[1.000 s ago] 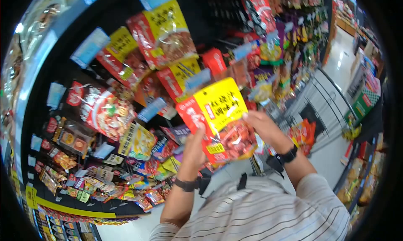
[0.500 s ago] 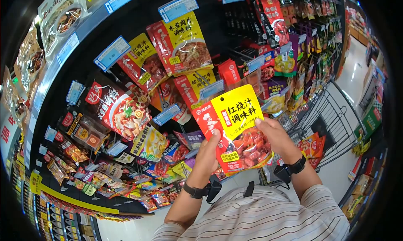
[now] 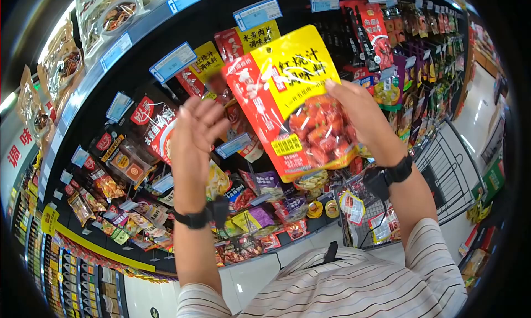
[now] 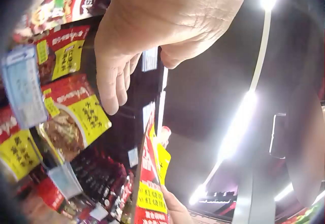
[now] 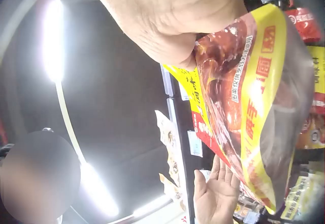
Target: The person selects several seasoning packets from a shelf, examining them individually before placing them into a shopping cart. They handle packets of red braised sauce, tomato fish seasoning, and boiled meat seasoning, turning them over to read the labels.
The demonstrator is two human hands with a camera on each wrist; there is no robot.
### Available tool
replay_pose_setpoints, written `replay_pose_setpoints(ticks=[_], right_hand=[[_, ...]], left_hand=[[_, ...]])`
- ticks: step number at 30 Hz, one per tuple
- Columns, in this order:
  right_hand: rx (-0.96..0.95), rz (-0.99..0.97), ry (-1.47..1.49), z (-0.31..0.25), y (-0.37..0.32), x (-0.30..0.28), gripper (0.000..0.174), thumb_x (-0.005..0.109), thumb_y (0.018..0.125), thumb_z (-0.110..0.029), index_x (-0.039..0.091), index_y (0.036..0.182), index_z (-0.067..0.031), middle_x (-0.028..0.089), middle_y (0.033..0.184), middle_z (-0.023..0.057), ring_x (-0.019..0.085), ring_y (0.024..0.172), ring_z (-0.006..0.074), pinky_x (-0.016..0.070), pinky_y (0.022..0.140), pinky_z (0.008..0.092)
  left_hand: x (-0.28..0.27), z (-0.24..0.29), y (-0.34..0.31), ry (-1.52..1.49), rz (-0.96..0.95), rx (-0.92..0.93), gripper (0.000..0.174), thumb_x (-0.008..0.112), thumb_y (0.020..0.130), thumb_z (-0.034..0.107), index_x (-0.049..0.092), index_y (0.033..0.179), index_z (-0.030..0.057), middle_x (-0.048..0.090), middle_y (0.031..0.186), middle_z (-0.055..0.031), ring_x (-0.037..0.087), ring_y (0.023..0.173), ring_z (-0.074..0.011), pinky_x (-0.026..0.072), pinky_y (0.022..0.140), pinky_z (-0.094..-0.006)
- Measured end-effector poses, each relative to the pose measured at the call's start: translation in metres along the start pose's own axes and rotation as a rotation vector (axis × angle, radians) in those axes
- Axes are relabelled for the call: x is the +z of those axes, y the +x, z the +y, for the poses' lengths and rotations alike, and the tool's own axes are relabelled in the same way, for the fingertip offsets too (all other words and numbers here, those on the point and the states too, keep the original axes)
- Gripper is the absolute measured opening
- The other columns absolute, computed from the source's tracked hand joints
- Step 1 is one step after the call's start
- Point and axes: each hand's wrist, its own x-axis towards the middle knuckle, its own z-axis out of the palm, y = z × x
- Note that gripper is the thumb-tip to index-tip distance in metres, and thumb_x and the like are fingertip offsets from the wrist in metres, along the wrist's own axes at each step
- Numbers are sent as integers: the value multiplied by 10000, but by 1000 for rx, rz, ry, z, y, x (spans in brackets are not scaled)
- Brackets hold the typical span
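A red and yellow seasoning pouch (image 3: 310, 119) with a picture of glazed meat is held up before the shelf in the head view. My right hand (image 3: 362, 116) pinches it by its right edge, the thumb on the front. The right wrist view shows the pouch's back (image 5: 274, 112) bulging beside that hand (image 5: 172, 20). My left hand (image 3: 193, 141) is off the pouch, to its left, with fingers spread and nothing in it. Behind the left hand hang a white and red fish seasoning packet (image 3: 157, 124) and a similar yellow and red pouch (image 3: 203, 63).
The dark shelf wall holds many hanging packets, with blue price labels (image 3: 257, 13) sticking out in front. A wire shopping cart (image 3: 451, 163) stands at the right with packages (image 3: 354, 207) in it. Large clear bags (image 3: 61, 63) hang at the upper left.
My left hand has let go of the pouch and moved left and up, its fingers opening. The right hand has raised the pouch nearer the head camera.
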Motion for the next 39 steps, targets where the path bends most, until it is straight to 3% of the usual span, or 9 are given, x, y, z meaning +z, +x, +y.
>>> replay_pose_setpoints(ticks=[4, 7, 16, 29, 39], right_hand=[[-9, -30, 7, 7, 33, 9, 323, 536, 1009, -211, 611, 1149, 70, 705, 1084, 109, 679, 914, 120, 529, 826, 270], [-31, -50, -29, 17, 52, 17, 322, 540, 1005, -204, 618, 1141, 77, 706, 1077, 116, 679, 912, 128, 527, 823, 272], [-4, -103, -34, 30, 76, 47, 337, 544, 994, -201, 619, 1118, 104, 709, 1044, 135, 685, 863, 140, 536, 783, 281], [4, -232, 43, 52, 109, 86, 322, 549, 979, -186, 619, 1090, 108, 713, 1020, 137, 685, 841, 146, 534, 760, 292], [-18, -254, 61, 54, 117, 95, 314, 542, 981, -194, 635, 1064, 94, 719, 989, 129, 687, 809, 140, 531, 737, 288]], left_hand=[[-14, 22, 42, 69, 101, 92, 490, 481, 1038, 313, 448, 1323, -83, 558, 1278, -227, 566, 1215, -319, 526, 984, -445], [-23, 29, 54, 79, 25, 97, 478, 506, 1025, 305, 465, 1309, -78, 560, 1274, -218, 571, 1207, -317, 523, 991, -444], [-41, 61, 58, 213, 55, 116, 448, 516, 1022, 373, 597, 1208, -26, 678, 1072, -130, 659, 940, -187, 534, 764, -306], [-34, 81, 68, 472, 48, 158, 608, 472, 1019, 488, 584, 1252, -61, 635, 1164, -158, 618, 1021, -197, 484, 846, -306], [-32, 83, 66, 622, 36, 201, 565, 428, 1043, 457, 587, 1281, -30, 636, 1201, -151, 613, 1083, -201, 478, 898, -310]])
